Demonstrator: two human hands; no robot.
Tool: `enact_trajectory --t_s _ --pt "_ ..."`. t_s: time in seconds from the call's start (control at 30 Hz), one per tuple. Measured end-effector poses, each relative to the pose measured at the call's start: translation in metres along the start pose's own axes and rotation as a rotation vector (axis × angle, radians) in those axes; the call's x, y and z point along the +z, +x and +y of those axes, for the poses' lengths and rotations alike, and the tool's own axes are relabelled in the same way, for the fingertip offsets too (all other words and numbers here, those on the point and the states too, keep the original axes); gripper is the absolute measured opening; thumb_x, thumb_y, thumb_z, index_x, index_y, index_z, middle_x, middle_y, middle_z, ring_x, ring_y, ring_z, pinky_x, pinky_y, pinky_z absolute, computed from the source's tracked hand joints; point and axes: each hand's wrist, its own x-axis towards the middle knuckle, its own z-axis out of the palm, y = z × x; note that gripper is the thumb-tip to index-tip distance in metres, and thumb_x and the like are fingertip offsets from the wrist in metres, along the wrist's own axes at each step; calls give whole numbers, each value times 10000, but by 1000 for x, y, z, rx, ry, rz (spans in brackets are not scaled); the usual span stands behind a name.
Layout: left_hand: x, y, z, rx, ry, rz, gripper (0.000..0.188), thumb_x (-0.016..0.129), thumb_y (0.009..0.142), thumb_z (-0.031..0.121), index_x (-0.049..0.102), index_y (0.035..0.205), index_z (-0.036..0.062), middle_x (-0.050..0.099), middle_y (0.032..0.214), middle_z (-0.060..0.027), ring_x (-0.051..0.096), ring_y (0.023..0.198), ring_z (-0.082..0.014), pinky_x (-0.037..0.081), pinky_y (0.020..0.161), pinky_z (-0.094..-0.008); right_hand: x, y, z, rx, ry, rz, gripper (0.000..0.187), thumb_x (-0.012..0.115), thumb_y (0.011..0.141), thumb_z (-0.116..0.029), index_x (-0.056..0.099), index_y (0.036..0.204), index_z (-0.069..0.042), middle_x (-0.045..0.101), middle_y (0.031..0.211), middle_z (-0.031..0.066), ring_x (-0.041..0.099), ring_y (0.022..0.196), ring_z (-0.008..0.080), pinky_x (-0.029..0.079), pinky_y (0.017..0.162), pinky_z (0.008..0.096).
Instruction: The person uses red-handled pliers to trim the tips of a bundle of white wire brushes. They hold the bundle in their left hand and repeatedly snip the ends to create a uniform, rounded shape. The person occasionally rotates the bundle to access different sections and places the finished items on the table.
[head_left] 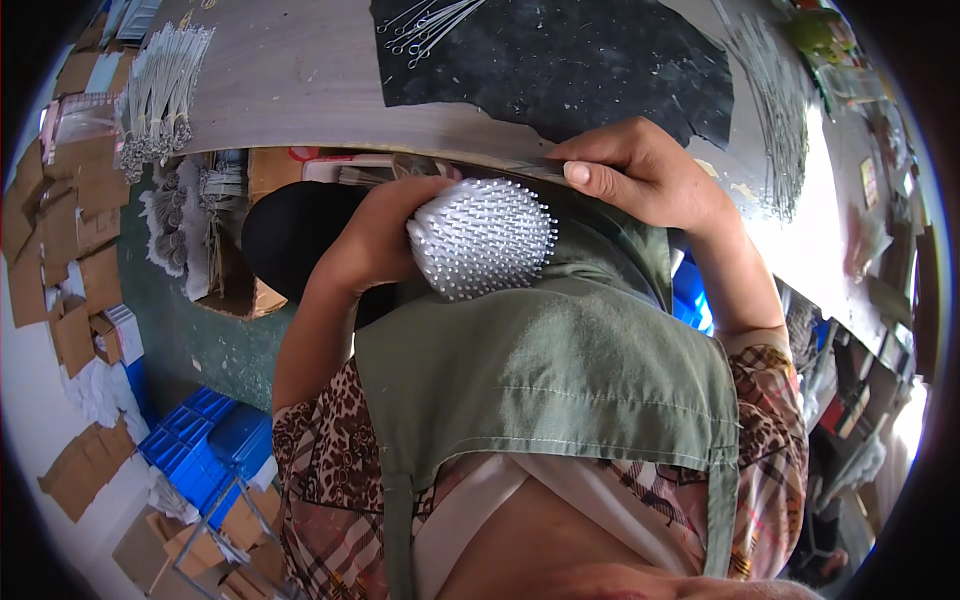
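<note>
My left hand (pixel 382 228) is wrapped round a thick bundle of thin rods with white tips (pixel 485 240), the tips facing up toward me above my lap. At the table's near edge, my right hand (pixel 650 178) has its thumb and forefinger brought together; whatever lies between them is too thin to make out. Just beyond that hand a black mat (pixel 560 70) covers part of the table (pixel 290 80). Several metal wires with looped ends (pixel 425 35) lie on the mat's far left part.
Looped wires (pixel 165 90) are piled at the table's left, and long thin wires (pixel 775 120) lie at its right. Below the left edge stands a cardboard box (pixel 245 300) near a black round seat (pixel 295 235). Blue crates (pixel 200 450) and flattened cardboard (pixel 90 465) occupy the left floor.
</note>
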Motion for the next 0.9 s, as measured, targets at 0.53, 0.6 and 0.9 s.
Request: enact_trajectory --t_s 0.53,0.6,0.9 --pt "-9 3 15 13 49 -70 583 796 554 74 598 1101 28 652 994 -154 635 945 -290 472 838 -342 -6 5 -1 25 -108 -123 358 557 924 -275 637 858 68 653 766 149 660 887 255 486 810 350" --pt "-8 5 16 -26 -9 -92 603 804 559 79 591 1120 31 653 1021 -139 634 964 -260 470 853 -335 -4 5 -2 79 -25 -15 335 570 918 -277 639 892 49 648 783 114 643 857 220 481 788 332" --pt "-6 16 12 -59 -156 -169 631 816 576 75 577 1160 42 653 1067 -78 610 986 -168 462 886 -318 15 17 -3 -13 225 166 181 714 806 -142 666 917 -8 658 751 46 589 695 80 471 623 252"
